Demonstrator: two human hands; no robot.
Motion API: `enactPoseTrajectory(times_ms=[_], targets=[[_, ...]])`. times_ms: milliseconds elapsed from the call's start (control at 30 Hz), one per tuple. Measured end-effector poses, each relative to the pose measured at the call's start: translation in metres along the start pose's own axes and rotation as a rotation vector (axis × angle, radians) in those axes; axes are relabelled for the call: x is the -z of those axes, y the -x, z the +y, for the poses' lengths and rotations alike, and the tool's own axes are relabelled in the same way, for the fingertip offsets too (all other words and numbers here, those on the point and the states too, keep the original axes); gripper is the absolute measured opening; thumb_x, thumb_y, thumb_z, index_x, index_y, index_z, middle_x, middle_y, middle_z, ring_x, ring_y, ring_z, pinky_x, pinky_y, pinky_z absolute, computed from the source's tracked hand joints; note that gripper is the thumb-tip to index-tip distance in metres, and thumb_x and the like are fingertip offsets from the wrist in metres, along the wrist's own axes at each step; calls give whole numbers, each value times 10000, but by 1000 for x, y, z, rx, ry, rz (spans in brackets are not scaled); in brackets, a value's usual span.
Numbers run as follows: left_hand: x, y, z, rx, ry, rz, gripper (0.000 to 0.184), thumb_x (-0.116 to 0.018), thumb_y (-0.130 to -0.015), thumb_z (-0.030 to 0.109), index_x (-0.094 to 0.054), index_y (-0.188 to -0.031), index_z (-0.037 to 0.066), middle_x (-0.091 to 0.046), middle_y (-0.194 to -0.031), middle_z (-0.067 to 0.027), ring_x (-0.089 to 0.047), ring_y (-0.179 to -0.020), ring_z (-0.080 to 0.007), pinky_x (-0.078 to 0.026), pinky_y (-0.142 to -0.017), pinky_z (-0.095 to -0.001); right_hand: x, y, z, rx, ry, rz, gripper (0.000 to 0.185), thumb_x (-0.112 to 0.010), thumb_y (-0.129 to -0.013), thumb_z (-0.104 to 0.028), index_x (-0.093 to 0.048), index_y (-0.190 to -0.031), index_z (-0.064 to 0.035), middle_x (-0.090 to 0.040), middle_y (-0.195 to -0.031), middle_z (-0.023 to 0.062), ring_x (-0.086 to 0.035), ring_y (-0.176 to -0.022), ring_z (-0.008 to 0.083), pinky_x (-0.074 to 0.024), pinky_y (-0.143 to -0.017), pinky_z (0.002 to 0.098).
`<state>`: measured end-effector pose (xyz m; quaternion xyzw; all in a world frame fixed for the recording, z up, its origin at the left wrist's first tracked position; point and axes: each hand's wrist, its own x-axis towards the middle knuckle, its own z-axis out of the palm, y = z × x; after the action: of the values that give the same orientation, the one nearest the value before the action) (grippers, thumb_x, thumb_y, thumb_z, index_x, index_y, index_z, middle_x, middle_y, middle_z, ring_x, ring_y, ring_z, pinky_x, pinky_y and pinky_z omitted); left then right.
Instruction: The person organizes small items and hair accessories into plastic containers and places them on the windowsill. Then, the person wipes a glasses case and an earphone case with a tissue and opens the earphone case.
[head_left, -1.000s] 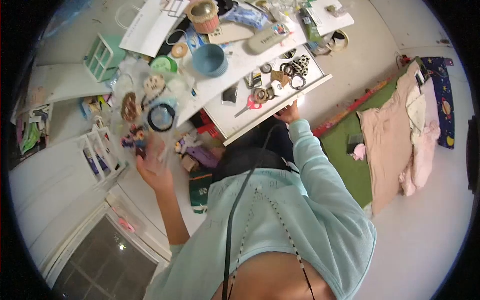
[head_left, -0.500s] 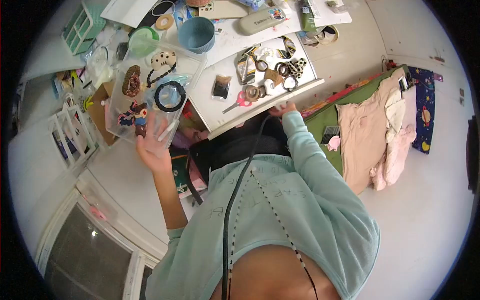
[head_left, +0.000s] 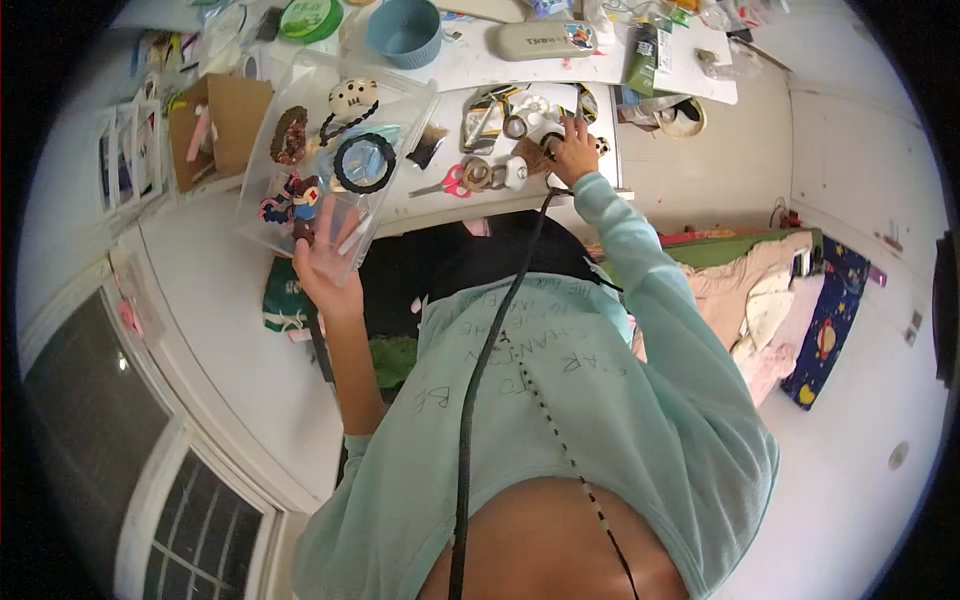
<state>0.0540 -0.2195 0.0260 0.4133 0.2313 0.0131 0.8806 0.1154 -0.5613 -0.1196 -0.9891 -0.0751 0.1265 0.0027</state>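
Observation:
On the left, my left hand [head_left: 335, 265] grips the near edge of a clear plastic tray [head_left: 262, 185], with fingers showing through it. Inside lie a black hair tie [head_left: 364, 163], a brown beaded band [head_left: 290, 136], a cream spotted hair piece [head_left: 354, 97] and small figures [head_left: 302, 198]. My right hand [head_left: 573, 155] reaches into the open drawer [head_left: 400, 208], its fingertips down among hair ties; what they touch is too small to tell. Beside it are a brown roll [head_left: 477, 174], pink-handled scissors [head_left: 457, 181] and a small dark packet [head_left: 427, 146].
Along the desk stand a blue bowl [head_left: 404, 35], a green round container [head_left: 311, 18], a pencil case [head_left: 546, 41] and a green tube [head_left: 642, 60]. A cardboard box [head_left: 232, 120] sits at the left. Clothes [head_left: 735, 285] lie at the right.
My right hand has gone from the drawer's front edge to the items inside. My left hand still has the clear tray, now partly over the drawer's left side. The view has shifted.

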Motion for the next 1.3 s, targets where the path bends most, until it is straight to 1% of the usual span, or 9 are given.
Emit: enactPoseTrajectory(times_ms=[200, 333, 467, 633, 733, 1000, 1167, 1267, 1300], targets=[[-1, 40, -27, -119, 15, 77, 517, -370, -828, 365, -293, -1221, 38, -339, -1241, -207, -418, -1064, -378, -368, -883, -433, -26, -14, 13, 145, 127, -35, 334, -678, -565, -304, -635, -798, -69, -374, -1165, 100, -305, -1098, 277, -372, -827, 380], [-3, 51, -39, -156, 91, 128, 530, -389, -826, 356, -272, -1228, 31, -344, -1234, -212, -428, -1053, -379, -366, -888, -432, -4, -9, 12, 90, -254, 157, 238, -600, -637, -199, -595, -800, -25, -460, -1010, 125, -387, -969, 308, -383, -796, 377], [-7, 61, -36, -209, 50, 133, 542, -401, -824, 357, -266, -1225, 17, -357, -1224, -213, -422, -1060, -381, -369, -887, -432, 17, -27, 13, 125, -391, 488, 315, -585, -642, -183, -526, -888, 4, -486, -937, 150, -435, -870, 318, -385, -758, 393], [-10, 62, -30, -261, -2, 163, 577, -427, -812, 376, -282, -1209, -17, -339, -1236, -199, -404, -1078, -379, -387, -869, -427, 20, -48, -6, 645, -162, -20, 249, -564, -658, -191, -527, -856, -45, -515, -915, 83, -472, -887, 250, -466, -661, 338], [-12, 69, -26, -255, 48, 175, 596, -446, -802, 383, -284, -1209, -21, -339, -1236, -190, -409, -1076, -370, -405, -856, -406, -5, -61, -10, 843, 42, 122, 243, -558, -666, -193, -531, -869, -63, -516, -905, 59, -476, -892, 209, -472, -658, 311], [-9, 80, -33, -254, 57, 275, 620, -461, -794, 372, -258, -1218, -33, -357, -1223, -182, -418, -1072, -353, -410, -857, -395, -26, -72, 1, 825, 82, 101, 243, -536, -691, -207, -494, -884, -66, -545, -826, 64, -499, -878, 211, -489, -594, 317], [-12, 78, -31, -255, 95, 281, 613, -467, -792, 362, -252, -1229, -11, -364, -1215, -183, -415, -1071, -366, -407, -856, -414, 17, -53, -33, 529, -261, -19, 311, -505, -700, -145, -415, -983, -53, -567, -883, 142, -522, -877, 298, -475, -614, 392], [-12, 75, -29, -266, 73, 265, 608, -470, -791, 360, -257, -1229, -2, -362, -1218, -181, -409, -1071, -379, -403, -857, -427, -1, -54, -59, 511, -287, 38, 313, -498, -710, -153, -414, -997, -63, -566, -882, 146, -518, -880, 314, -472, -638, 397], [-13, 74, -29, -272, 74, 252, 605, -470, -790, 361, -260, -1228, 0, -361, -1218, -180, -408, -1071, -382, -402, -857, -432, 6, -53, -68, 472, -270, -91, 342, -494, -723, -194, -408, -1025, -57, -554, -928, 155, -501, -918, 318, -468, -679, 393]])
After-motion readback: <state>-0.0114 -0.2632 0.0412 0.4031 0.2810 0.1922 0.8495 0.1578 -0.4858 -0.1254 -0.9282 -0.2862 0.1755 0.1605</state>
